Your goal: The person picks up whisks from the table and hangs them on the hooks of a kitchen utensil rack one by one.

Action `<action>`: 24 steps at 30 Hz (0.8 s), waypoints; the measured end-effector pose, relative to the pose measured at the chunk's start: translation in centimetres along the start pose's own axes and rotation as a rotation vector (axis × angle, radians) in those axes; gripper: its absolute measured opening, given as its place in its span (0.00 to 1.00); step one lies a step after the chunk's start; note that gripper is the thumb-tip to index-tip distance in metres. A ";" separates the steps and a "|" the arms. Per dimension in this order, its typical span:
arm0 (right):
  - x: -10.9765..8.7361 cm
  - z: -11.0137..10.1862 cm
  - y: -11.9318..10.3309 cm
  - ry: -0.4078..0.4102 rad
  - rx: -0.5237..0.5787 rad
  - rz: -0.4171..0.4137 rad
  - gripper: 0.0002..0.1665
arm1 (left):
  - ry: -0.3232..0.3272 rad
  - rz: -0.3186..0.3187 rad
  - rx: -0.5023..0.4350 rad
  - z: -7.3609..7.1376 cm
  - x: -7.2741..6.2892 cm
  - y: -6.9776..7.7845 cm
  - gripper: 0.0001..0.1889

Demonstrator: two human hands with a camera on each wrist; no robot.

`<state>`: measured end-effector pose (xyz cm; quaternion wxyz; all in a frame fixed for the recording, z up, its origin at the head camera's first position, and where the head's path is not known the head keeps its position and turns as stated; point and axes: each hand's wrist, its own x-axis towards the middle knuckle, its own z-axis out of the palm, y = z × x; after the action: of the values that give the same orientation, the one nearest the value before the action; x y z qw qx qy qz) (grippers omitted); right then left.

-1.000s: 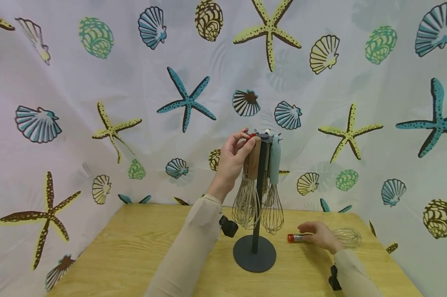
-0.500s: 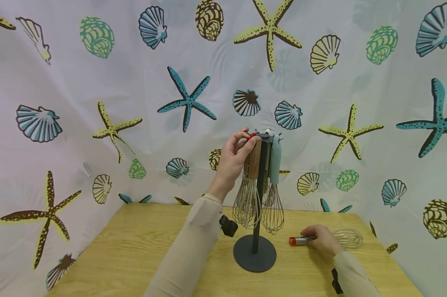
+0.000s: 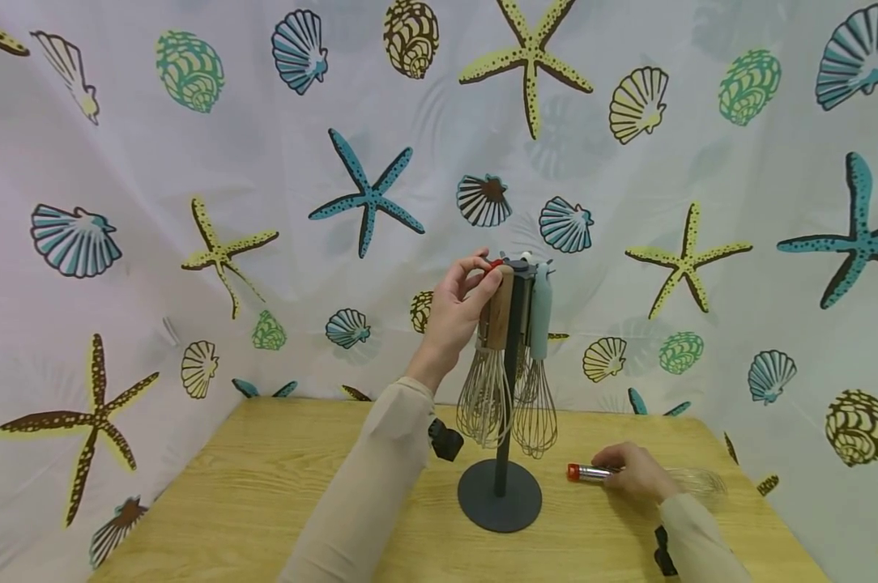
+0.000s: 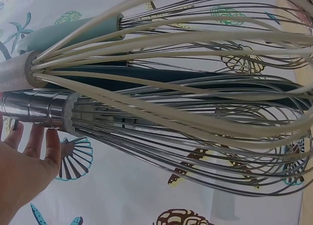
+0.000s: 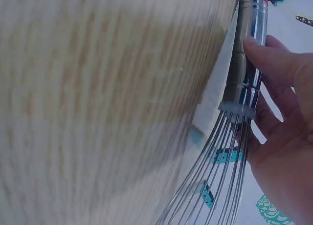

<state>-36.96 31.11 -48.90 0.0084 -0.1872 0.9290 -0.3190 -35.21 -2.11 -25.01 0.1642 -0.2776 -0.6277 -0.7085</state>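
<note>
My left hand (image 3: 457,304) is at the top of a dark stand (image 3: 500,510), pinching the red end of a hanging metal-handled whisk (image 4: 36,107). In the head view that handle is mostly hidden behind a wooden-handled whisk (image 3: 500,312) with cream loops. A whisk with a pale blue handle (image 3: 542,312) hangs on the stand's right side. Low over the table, right of the stand, my right hand (image 3: 637,472) grips another metal whisk (image 3: 590,473) by its handle. Its red end points left, and its wires, blurred, point right. The right wrist view shows the thumb (image 5: 266,56) lying across the steel handle.
The pale wooden table (image 3: 264,486) extends left and right of the stand. A white curtain (image 3: 249,121) printed with shells and starfish encloses the back and sides. Hooks (image 3: 548,263) stick out around the stand's top.
My right hand has shifted slightly right and down with the metal whisk, whose wires now look blurred. The left hand stays in place at the top of the stand.
</note>
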 end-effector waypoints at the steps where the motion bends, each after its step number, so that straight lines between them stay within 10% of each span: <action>1: 0.0 -0.1 0.0 -0.006 0.014 0.004 0.17 | 0.000 0.001 0.001 0.0 0.0 0.0 0.09; 14: -0.2 -0.5 0.0 -0.112 0.070 -0.044 0.23 | -0.004 0.002 -0.009 0.1 0.1 0.0 0.09; 24: -0.4 -1.0 -0.9 -0.024 0.036 -0.020 0.26 | 0.005 0.016 -0.011 0.0 0.4 -0.3 0.08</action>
<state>-36.40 31.22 -47.64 0.0195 -0.2002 0.9211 -0.3334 -35.68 -2.01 -25.02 0.1700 -0.2817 -0.6213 -0.7111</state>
